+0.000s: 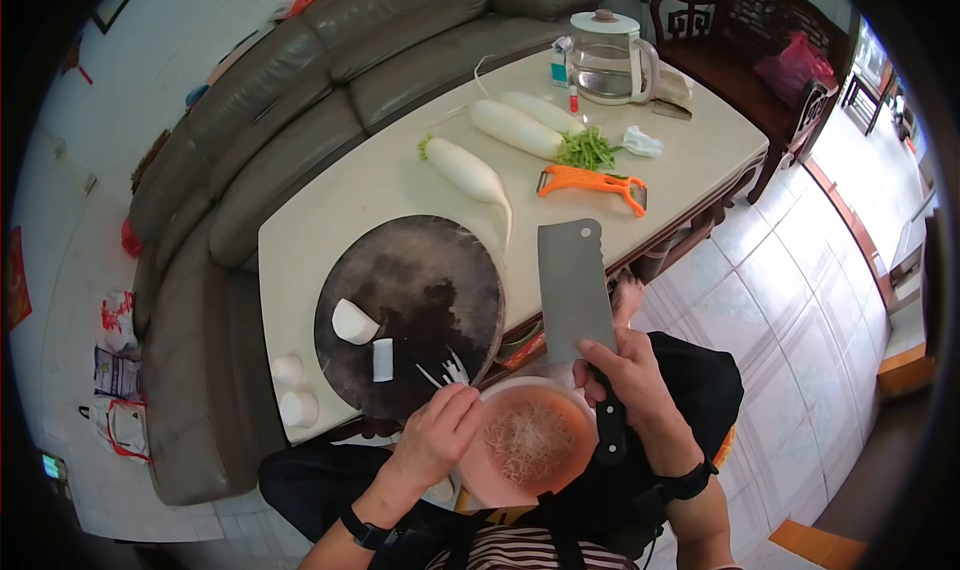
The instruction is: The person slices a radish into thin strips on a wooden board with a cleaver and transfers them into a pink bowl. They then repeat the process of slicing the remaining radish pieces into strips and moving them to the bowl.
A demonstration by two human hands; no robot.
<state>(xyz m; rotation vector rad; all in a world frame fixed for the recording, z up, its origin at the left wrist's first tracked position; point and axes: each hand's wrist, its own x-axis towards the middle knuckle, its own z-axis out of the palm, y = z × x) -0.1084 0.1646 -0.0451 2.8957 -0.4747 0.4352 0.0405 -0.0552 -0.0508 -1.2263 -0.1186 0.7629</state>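
Observation:
My right hand (630, 375) is closed round the black handle of a cleaver (575, 285), whose broad blade points up and away from me. Pinched in the fingers of my left hand (437, 432) are thin white radish shreds (453, 370), at the near edge of a round dark chopping board (350, 260). A cut radish chunk (354, 322) and a small flat radish piece (382, 360) lie on the board. Between my knees, a pink basin (580, 420) holds a heap of fine radish shreds (528, 442).
Whole white radishes (465, 173) and an orange peeler (592, 186) lie on the pale table (300, 235). A glass kettle (605, 60) stands at the far end. Two radish chunks (298, 408) sit at the left corner. A grey sofa (290, 130) runs behind the table.

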